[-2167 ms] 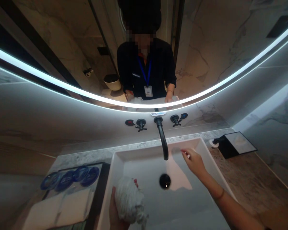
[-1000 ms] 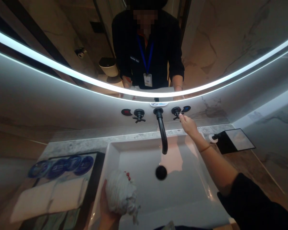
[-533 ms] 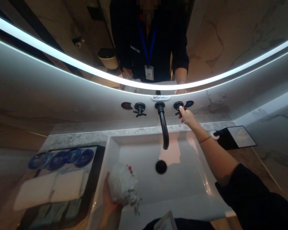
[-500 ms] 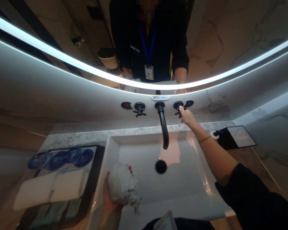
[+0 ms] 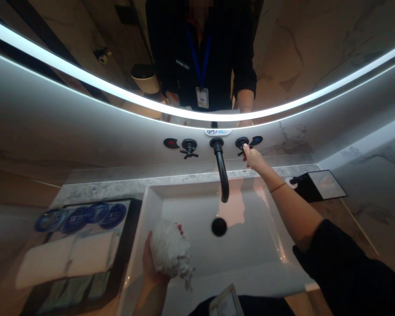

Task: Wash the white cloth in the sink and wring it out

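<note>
White cloth bundle (image 5: 169, 250), head view: held in the left hand (image 5: 154, 272) over the left part of the sink (image 5: 206, 256), fingers curled around it. Right hand (image 5: 255, 159) has its fingers grasping the cross-shaped tap handle (image 5: 241, 141) beside the blue marker (image 5: 257, 140). Black spout (image 5: 220, 171) extends over the sink; folded white towels (image 5: 66, 259) lie to the left.

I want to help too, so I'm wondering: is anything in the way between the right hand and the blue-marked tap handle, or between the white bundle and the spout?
Nothing visible: the right hand touches the tap handle, and nothing I can see stands between the white bundle in the left hand and the black spout.
</note>
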Tool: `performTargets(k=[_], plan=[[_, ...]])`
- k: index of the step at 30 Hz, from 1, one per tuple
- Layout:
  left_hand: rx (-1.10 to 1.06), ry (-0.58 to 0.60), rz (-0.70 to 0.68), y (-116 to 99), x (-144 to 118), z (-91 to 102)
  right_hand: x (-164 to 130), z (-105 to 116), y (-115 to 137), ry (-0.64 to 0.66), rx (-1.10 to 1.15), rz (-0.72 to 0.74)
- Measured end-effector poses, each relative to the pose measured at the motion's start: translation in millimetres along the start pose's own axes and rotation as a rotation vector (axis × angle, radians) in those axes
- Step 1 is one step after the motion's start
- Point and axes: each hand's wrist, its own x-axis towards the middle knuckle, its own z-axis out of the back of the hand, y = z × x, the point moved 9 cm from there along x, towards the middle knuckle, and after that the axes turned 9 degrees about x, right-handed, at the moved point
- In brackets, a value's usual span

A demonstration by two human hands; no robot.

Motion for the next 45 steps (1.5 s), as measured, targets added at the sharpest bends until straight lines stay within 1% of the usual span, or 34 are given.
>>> performTargets(k=[4,8,16,18,21,24,27,30,35,42,45], plan=[[0.01,0.006,0.043,3.7,-1.8,1.3,0.0,0.0,-0.3,0.002,-0.006,-0.019],[0.019,-0.007,0.026,3.4,-3.7,3.4,-1.4,0.2,0.9,0.006,0.0,-0.024],[0.03,-0.075,0.019,3.8,-4.8,10.8,-1.7,-0.4,0.8,0.01,0.005,-0.02],[0.065,-0.149,0.012,3.5,-4.9,13.3,-0.5,-0.9,-0.2,0.011,0.004,-0.018],[0.114,-0.367,0.019,3.5,-7.8,18.2,0.9,-1.5,-1.9,0.013,0.003,-0.016],[0.127,-0.55,0.018,2.7,-12.7,15.4,1.5,-1.6,-2.9,0.011,0.002,-0.014],[0.109,-0.623,0.019,3.1,-15.6,8.9,1.8,-1.8,-3.4,0.01,0.003,-0.011],[0.085,-0.637,0.003,2.7,-17.0,5.1,2.6,-2.4,-4.2,0.01,0.003,-0.009],[0.016,-0.646,0.022,7.2,-19.0,6.8,5.1,-3.3,-6.2,0.005,-0.003,-0.001],[0.061,-0.538,0.034,8.0,-13.8,13.2,4.4,-3.6,-6.0,0.001,0.004,0.006],[0.059,-0.403,0.026,10.0,-8.8,4.3,3.3,-2.6,-4.6,-0.001,0.009,0.006]])
